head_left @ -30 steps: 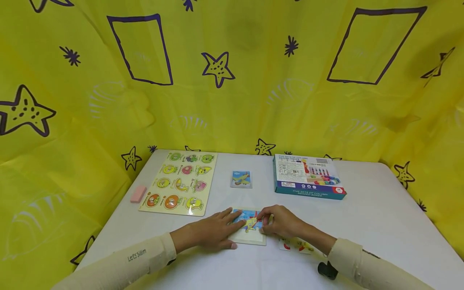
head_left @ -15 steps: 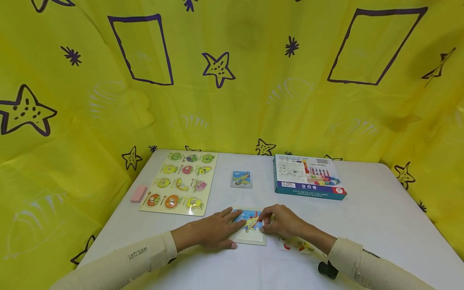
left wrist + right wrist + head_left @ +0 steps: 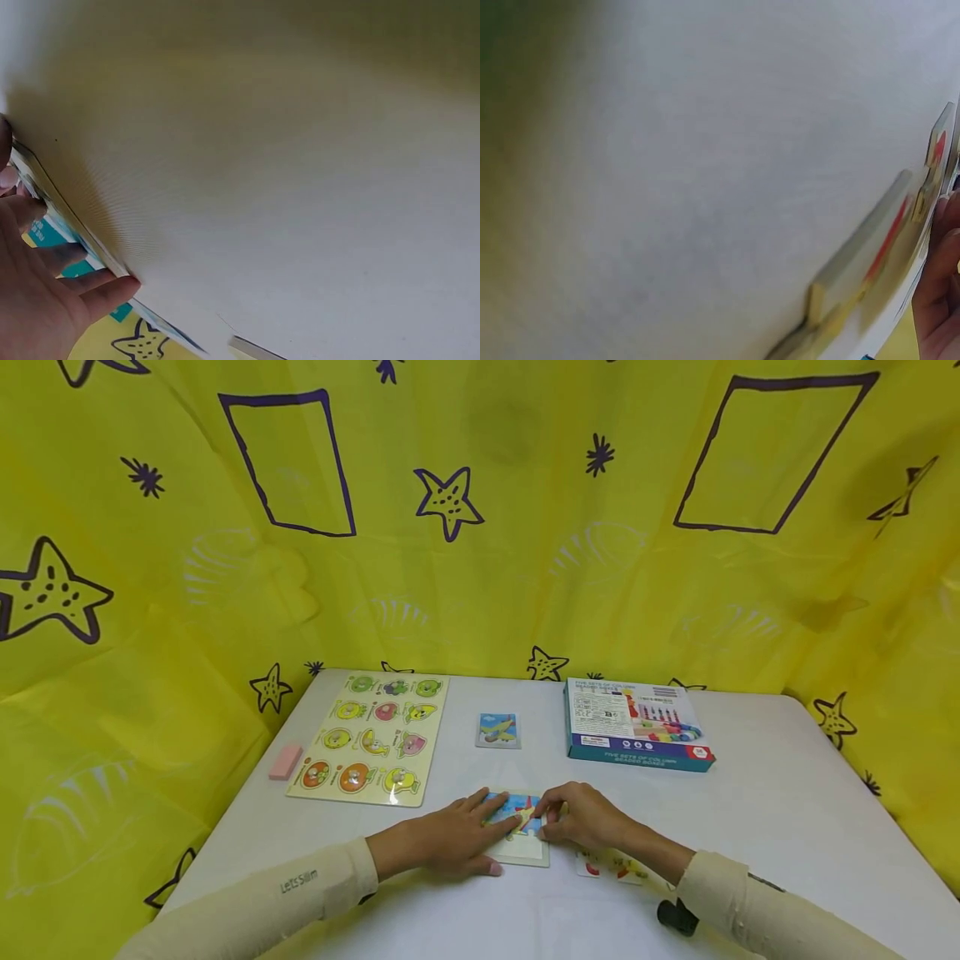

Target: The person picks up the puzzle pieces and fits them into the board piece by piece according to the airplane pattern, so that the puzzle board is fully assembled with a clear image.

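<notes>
Firstly, the shallow tray (image 3: 525, 862) sits on the white table (image 3: 787, 793) and contains a partly assembled puzzle (image 3: 527, 810), showing blue ground and a yellow-and-red plane. Pieces occupy its upper part; a pale base shows along the lower part. The fruit board (image 3: 420, 764), left of centre, carries twelve fruit cutouts in three columns, all seated. The printed carton (image 3: 640, 724), far right, lies flat and closed; its contents are hidden.

Position of puzzle against grip: it lies between the hands, beneath the fingers of the left hand (image 3: 459, 837) and at the fingertips of the right hand (image 3: 585, 818). The left hand is spread, palm down, reaching over the tray from its left side, thumb near the lower edge. The right hand has forefinger and thumb bent together at the puzzle's right side; whether they pinch a piece cannot be told, and the right wrist view cuts the fingers off.

Loose pieces (image 3: 630, 870) rest beside the right forearm. A small plane picture (image 3: 498, 731) lies beyond the tray; a pink block (image 3: 286, 762) lies beside the fruit board.
</notes>
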`<control>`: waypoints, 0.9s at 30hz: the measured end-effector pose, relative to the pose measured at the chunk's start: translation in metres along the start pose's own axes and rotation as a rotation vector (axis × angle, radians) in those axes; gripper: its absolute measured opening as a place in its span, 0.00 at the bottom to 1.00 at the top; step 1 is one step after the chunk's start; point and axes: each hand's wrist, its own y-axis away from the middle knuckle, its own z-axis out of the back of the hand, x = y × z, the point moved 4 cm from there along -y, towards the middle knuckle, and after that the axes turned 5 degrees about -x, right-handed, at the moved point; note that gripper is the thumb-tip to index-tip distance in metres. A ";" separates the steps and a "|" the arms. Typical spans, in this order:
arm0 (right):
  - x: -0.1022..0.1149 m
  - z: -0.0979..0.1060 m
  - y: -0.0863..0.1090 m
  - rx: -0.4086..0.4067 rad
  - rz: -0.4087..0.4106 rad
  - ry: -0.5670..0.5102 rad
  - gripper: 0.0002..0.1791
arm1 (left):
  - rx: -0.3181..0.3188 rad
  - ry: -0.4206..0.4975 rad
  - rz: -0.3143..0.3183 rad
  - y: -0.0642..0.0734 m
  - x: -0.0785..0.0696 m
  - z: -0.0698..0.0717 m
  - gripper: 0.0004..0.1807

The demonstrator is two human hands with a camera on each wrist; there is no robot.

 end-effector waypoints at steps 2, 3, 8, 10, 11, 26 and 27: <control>0.001 0.000 0.000 -0.002 -0.013 -0.001 0.08 | 0.003 -0.009 0.003 0.000 0.000 -0.001 0.39; 0.002 0.000 0.000 -0.003 -0.019 0.000 0.08 | 0.003 -0.014 0.004 0.000 0.000 -0.001 0.39; 0.004 0.002 -0.001 0.012 -0.033 0.005 0.08 | 0.001 -0.027 0.005 0.000 -0.001 -0.001 0.39; 0.004 0.004 -0.001 0.027 -0.006 0.004 0.08 | 0.004 -0.021 0.006 0.000 -0.001 -0.001 0.39; 0.004 0.005 0.000 0.035 0.008 -0.004 0.08 | 0.005 -0.019 0.007 0.000 -0.001 -0.001 0.39; -0.014 0.024 0.039 0.014 -0.119 -0.052 0.20 | -0.059 0.007 0.089 0.015 0.014 -0.008 0.40; -0.015 0.023 0.043 0.015 -0.134 -0.067 0.21 | -0.061 0.014 0.093 0.017 0.015 -0.009 0.40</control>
